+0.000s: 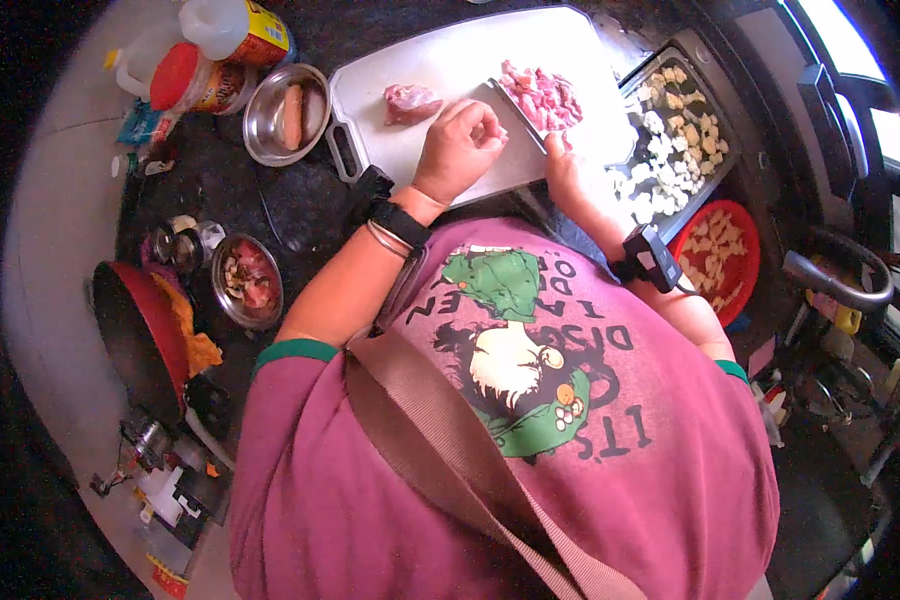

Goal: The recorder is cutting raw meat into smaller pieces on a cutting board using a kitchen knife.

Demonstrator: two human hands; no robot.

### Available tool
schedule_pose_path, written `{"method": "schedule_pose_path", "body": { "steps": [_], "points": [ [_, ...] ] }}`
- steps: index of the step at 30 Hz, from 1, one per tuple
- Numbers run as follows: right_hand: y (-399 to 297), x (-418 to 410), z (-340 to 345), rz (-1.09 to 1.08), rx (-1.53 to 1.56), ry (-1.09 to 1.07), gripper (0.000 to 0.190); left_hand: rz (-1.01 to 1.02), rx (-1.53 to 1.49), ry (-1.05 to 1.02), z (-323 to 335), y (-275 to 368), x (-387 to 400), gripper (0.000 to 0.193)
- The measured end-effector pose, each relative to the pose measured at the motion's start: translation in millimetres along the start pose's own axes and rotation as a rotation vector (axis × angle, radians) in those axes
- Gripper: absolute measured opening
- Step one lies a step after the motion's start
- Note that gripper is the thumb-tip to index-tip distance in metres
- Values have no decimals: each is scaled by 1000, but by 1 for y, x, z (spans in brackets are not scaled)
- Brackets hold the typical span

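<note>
On the white cutting board (435,56) lie a raw meat chunk (411,104) at the left and a pile of diced raw meat (541,96) at the right. My right hand (570,176) grips a knife at the board's near edge. The knife blade (517,112) points away from me along the left side of the diced meat. Over the middle of the board, just right of the meat chunk, my left hand (463,146) is curled with thumb and fingertips together, and nothing shows in it. Strong glare hides part of my right hand and the board's right side.
A dark tray (709,176) of cauliflower florets adjoins the board's right side, with a red basket (754,244) of pale pieces nearer me. Left stand a steel bowl (261,139), a smaller bowl (221,307) with meat scraps, a red-lidded jar (174,77) and a large red pan (146,322).
</note>
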State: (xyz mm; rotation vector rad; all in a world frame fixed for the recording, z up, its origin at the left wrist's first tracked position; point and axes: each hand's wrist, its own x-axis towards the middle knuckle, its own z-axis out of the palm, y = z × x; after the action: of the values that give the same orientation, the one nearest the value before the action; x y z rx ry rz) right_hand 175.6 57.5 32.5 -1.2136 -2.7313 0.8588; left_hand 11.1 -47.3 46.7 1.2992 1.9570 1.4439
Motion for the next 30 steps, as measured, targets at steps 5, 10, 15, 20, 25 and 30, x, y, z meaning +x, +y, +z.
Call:
{"method": "schedule_pose_path", "body": {
  "steps": [5,10,15,20,25,30],
  "points": [
    [16,2,-2,-135,-208,1,32,102,14,78,-2,5,1,14],
    [26,-2,14,9,-13,-34,33,225,385,-11,2,-28,-12,22],
    [19,-23,-3,-120,183,-105,30,268,328,-41,-4,-20,-14,22],
    [4,-34,-24,-215,-163,-221,19,288,421,9,7,-37,-13,22],
    [-10,-34,-50,-538,-302,-112,20,236,354,2,8,-37,-15,22],
    [-25,-20,-28,-409,-232,-274,17,220,292,32,7,-33,-11,21]
  ]
}}
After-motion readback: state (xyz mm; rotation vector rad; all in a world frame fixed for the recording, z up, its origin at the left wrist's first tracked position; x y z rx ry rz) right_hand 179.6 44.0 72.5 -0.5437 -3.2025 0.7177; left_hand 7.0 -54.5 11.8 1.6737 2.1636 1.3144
